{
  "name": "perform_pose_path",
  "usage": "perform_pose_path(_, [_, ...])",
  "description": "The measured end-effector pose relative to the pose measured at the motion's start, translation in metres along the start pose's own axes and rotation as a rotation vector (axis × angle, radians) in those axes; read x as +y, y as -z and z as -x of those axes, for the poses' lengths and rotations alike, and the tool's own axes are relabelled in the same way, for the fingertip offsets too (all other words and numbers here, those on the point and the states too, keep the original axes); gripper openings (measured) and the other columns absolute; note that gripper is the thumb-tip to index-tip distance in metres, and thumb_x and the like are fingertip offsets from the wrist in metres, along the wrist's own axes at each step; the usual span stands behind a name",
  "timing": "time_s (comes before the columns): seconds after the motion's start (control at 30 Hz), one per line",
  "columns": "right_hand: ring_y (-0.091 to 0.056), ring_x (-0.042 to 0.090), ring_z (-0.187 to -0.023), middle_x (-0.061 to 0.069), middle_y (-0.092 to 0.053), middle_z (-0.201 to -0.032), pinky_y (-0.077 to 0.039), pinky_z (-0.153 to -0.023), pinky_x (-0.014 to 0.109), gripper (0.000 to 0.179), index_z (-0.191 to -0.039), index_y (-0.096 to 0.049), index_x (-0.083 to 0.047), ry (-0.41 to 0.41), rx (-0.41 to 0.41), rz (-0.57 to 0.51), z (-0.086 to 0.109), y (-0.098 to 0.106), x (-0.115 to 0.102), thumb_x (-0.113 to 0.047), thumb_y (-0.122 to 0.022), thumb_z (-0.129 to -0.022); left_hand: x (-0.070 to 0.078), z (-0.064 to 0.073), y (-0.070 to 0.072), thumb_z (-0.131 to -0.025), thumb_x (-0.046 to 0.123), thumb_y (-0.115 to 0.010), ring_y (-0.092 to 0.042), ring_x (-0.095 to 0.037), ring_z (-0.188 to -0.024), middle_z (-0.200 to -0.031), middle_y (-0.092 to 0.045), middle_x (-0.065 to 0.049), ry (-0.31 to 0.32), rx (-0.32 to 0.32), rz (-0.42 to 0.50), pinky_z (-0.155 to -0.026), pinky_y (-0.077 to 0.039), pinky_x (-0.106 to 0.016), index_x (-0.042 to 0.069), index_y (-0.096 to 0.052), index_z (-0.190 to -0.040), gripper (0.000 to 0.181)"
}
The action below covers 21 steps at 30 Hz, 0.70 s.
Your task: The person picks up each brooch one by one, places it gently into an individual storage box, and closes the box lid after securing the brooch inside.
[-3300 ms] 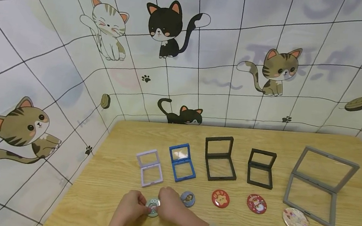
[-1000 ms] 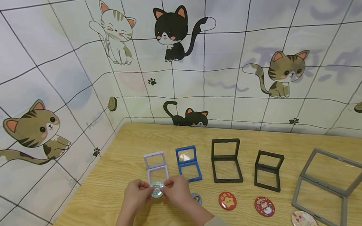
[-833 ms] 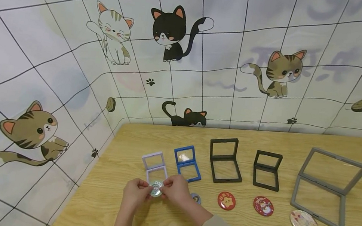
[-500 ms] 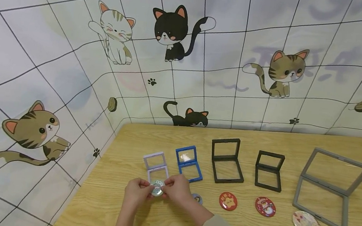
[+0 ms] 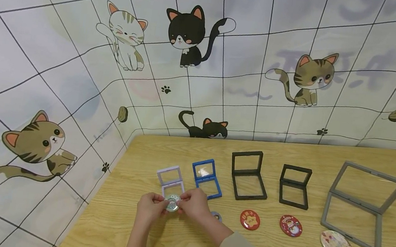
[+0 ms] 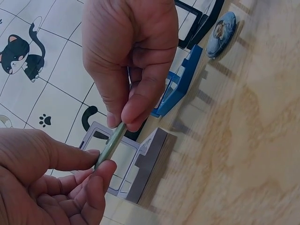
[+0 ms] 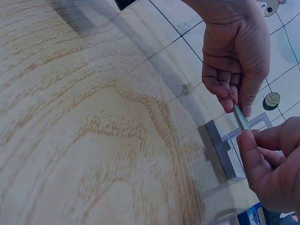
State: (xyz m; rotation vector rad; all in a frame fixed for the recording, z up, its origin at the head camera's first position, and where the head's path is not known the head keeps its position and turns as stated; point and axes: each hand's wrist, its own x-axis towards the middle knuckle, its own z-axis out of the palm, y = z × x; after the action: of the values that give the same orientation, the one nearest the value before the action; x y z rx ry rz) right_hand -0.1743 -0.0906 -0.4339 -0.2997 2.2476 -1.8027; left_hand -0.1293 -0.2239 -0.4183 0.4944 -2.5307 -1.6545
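Note:
Both hands pinch a round green button badge (image 5: 173, 203) by opposite edges, off the table. My left hand (image 5: 149, 208) grips its left side and my right hand (image 5: 196, 205) its right side, each between thumb and fingers. The left wrist view shows the badge (image 6: 110, 146) edge-on and tilted. Just behind it an unfolded lilac display frame (image 5: 170, 175) stands on the table, its lower half partly hidden by the badge and hands. An unfolded blue frame (image 5: 207, 178) is beyond my right hand. Beside my right wrist lies a small blue badge (image 5: 217, 216), partly covered.
On the wooden table (image 5: 183, 245) stand a larger black frame (image 5: 249, 175), a smaller black frame (image 5: 294, 187) and a big grey frame (image 5: 355, 205), all unfolded. Before them lie a red star badge (image 5: 250, 220), another red badge (image 5: 291, 226) and a pale badge (image 5: 336, 245).
From low over the table 3.3 seconds ago, both hands have brought the green badge up and forward to the lilac frame. Over the last second it has shifted slightly farther forward.

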Motion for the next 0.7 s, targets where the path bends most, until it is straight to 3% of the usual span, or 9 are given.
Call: perform_pose_path(0.7, [-0.063,0.023,-0.056,0.008,-0.059,-0.065,-0.051,-0.052,0.027,0.01,-0.082,-0.061,0.009,-0.031,0.04,-0.06,-0.0083,-0.0051,0.0014,0.007,-0.067,-0.073,-0.001,-0.0084,-0.0001,-0.08,-0.003,-0.06,-0.062,-0.022,-0.057,-0.071,-0.062,-0.015,-0.009,0.027,0.014,-0.058,-0.052,-0.033,-0.014,-0.053,-0.091,0.018])
